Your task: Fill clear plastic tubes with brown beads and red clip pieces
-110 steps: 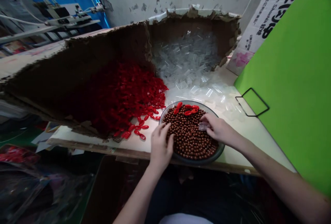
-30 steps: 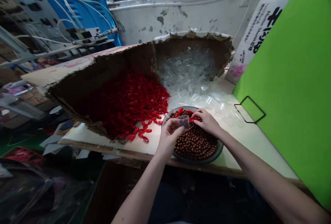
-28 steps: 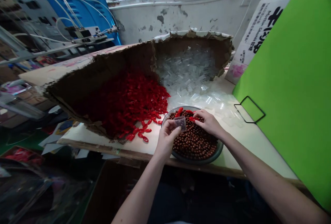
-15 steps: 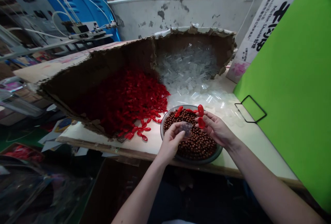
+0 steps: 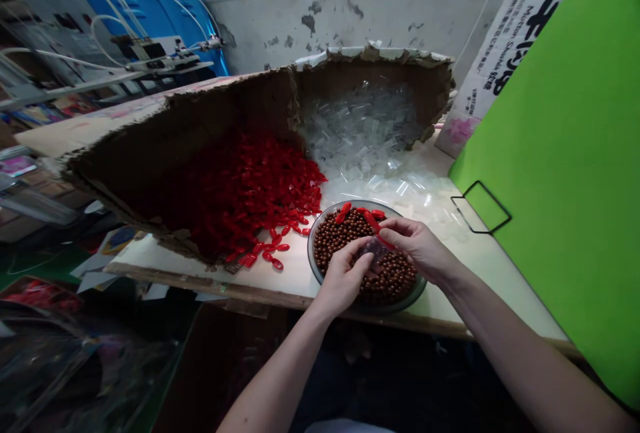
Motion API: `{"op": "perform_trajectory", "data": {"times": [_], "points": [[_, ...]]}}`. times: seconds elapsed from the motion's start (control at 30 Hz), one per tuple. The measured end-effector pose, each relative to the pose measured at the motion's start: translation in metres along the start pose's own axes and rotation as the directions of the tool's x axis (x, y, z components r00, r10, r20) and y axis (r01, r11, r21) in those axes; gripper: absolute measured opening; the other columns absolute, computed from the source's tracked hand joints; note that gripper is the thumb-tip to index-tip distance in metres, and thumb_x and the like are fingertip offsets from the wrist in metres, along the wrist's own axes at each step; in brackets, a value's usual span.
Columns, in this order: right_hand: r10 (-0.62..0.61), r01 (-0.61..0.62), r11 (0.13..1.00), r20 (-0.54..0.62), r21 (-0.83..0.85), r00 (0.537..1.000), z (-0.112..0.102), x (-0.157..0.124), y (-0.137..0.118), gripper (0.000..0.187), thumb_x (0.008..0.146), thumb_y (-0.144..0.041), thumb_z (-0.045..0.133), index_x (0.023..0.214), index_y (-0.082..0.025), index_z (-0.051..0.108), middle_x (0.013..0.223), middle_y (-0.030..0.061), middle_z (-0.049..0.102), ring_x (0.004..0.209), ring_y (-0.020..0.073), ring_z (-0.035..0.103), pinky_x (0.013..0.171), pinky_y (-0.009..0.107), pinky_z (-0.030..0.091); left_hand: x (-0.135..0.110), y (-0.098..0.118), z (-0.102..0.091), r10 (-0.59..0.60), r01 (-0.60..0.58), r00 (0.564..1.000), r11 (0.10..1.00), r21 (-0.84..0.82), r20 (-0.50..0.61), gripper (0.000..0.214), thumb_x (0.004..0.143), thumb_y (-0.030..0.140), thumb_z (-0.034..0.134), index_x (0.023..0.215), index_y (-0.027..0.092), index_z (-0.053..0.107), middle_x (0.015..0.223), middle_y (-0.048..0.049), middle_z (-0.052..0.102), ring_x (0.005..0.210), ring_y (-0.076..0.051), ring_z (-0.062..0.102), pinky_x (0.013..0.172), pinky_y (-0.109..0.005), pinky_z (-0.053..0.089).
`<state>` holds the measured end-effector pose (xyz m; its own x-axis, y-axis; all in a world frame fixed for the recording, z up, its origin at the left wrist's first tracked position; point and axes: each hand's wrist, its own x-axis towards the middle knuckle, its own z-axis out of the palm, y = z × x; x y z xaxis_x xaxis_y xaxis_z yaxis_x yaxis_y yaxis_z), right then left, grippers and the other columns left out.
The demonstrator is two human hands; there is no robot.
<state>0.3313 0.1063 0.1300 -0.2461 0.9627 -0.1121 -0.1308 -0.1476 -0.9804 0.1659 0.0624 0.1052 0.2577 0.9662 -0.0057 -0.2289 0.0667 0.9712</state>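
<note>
A round bowl [image 5: 314, 261] full of small brown balls [image 5: 345, 234] sits near the table's front edge. Over it, my left hand [image 5: 345, 280] pinches a small clear plastic case [image 5: 374, 248]. My right hand [image 5: 420, 246] is closed on a red plastic piece [image 5: 373, 223] and holds it against the case. A few more red pieces lie on the balls at the bowl's far rim.
A torn cardboard box [image 5: 190, 120] lies open behind the bowl, spilling red plastic pieces [image 5: 255, 186] on the left and clear plastic cases [image 5: 365, 133] on the right. A green panel [image 5: 565, 153] stands at the right. A blue machine [image 5: 135, 13] stands at the back left.
My right hand picked a red piece from the bowl's far rim, lifted it, then brought it down to the clear case in my left hand. Both hands came closer together.
</note>
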Motion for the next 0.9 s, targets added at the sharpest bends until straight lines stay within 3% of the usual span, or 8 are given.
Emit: {"op": "perform_trajectory", "data": {"times": [0.23, 0.67, 0.8, 0.9], "points": [[0.039, -0.040, 0.999, 0.036, 0.023, 0.999, 0.000, -0.001, -0.001, 0.022, 0.065, -0.037, 0.080, 0.076, -0.022, 0.069, 0.074, -0.0016, 0.067, 0.065, 0.0112, 0.058, 0.066, 0.025, 0.046, 0.001, 0.004, -0.001, 0.021, -0.020, 1.000, 0.996, 0.083, -0.006, 0.036, 0.084, 0.031, 0.057, 0.117, 0.018, 0.061, 0.095, -0.0058, 0.068, 0.067, -0.013, 0.062, 0.067, -0.028, 0.055], [0.035, -0.030, 0.996, 0.059, -0.081, 0.998, 0.002, 0.001, -0.001, 0.023, 0.065, -0.037, 0.079, 0.074, -0.019, 0.070, 0.065, -0.0021, 0.060, 0.055, 0.0079, 0.049, 0.053, 0.023, 0.041, 0.006, 0.012, -0.014, 0.002, -0.025, 0.994, 0.977, 0.212, 0.110, 0.037, 0.084, 0.029, 0.056, 0.118, 0.019, 0.063, 0.102, -0.0077, 0.069, 0.071, -0.016, 0.064, 0.065, -0.030, 0.056], [0.043, -0.043, 0.999, 0.014, -0.030, 0.999, 0.005, -0.002, -0.004, 0.026, 0.063, -0.039, 0.081, 0.076, -0.018, 0.072, 0.068, -0.0005, 0.064, 0.057, 0.0086, 0.052, 0.054, 0.023, 0.043, 0.005, 0.015, -0.014, 0.038, -0.051, 0.997, 0.970, 0.237, 0.061, 0.034, 0.084, 0.031, 0.055, 0.116, 0.019, 0.063, 0.093, -0.0056, 0.068, 0.069, -0.014, 0.061, 0.062, -0.025, 0.053], [0.070, -0.070, 0.998, -0.024, -0.007, 0.997, 0.009, -0.008, -0.005, 0.030, 0.065, -0.040, 0.079, 0.087, -0.020, 0.074, 0.084, 0.0033, 0.071, 0.070, 0.0121, 0.060, 0.061, 0.024, 0.047, 0.002, 0.015, -0.013, 0.035, -0.030, 0.999, 0.974, 0.223, -0.017, 0.032, 0.086, 0.033, 0.052, 0.114, 0.019, 0.061, 0.089, -0.0040, 0.065, 0.064, -0.011, 0.057, 0.055, -0.020, 0.049]]}}
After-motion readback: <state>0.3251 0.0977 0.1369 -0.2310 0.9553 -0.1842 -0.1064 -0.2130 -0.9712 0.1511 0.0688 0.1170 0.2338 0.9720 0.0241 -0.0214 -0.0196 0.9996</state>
